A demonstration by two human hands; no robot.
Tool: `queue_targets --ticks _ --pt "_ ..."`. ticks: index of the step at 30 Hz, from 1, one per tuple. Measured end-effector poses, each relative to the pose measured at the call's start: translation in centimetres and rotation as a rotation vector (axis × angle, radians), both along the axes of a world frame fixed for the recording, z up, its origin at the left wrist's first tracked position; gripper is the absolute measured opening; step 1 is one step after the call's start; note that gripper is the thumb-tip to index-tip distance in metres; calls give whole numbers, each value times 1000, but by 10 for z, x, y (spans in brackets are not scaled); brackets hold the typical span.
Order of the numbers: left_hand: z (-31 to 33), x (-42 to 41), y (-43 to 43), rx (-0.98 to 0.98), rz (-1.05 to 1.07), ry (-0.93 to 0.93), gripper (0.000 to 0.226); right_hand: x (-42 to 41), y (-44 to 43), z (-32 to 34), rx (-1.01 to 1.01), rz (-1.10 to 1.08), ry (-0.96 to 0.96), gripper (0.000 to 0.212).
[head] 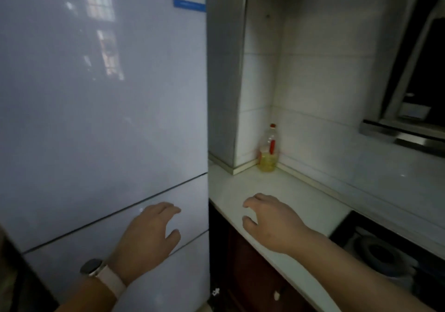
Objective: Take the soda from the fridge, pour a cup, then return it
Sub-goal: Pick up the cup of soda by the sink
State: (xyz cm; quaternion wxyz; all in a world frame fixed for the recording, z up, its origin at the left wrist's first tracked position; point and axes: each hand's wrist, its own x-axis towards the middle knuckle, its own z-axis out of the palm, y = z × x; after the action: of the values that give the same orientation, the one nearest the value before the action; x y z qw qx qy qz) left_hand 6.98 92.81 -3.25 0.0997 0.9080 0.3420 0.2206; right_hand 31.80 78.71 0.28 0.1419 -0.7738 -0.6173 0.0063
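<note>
I see the fridge (96, 119) shut, so the soda is out of sight, presumably behind that door. My left hand (149, 232) hangs loosely spread before the glossy panel, holding nothing. With no handle showing, my fingers could slip off the edge. My right hand (267, 222), relaxed and empty, hovers over the worktop (231, 191). The oil bottle (268, 152) in the corner could be mistaken for soda.

The countertop (240, 186) is pale. A red-capped bottle (267, 154) of yellow liquid stands upright in its far corner.
</note>
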Motion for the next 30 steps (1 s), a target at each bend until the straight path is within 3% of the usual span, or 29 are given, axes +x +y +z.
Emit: queue_targets --ticks 5,10,16,20,24,30 --pt "18 55 -53 -51 -139 43 81 40 -94 9 -4 -174 6 48" --pt "23 120 -134 -50 -291 20 50 68 -215 17 19 -330 -13 46" --pt "23 197 -270 -56 -514 43 53 90 -381 24 22 -553 -20 39" --pt "30 245 -363 -27 -657 20 37 99 -486 22 10 -714 -4 41" --pt "30 284 -448 10 -807 58 41 97 -579 15 5 -872 4 32" --pt "26 329 -561 42 -1005 127 44 81 -692 10 9 -1102 50 39"
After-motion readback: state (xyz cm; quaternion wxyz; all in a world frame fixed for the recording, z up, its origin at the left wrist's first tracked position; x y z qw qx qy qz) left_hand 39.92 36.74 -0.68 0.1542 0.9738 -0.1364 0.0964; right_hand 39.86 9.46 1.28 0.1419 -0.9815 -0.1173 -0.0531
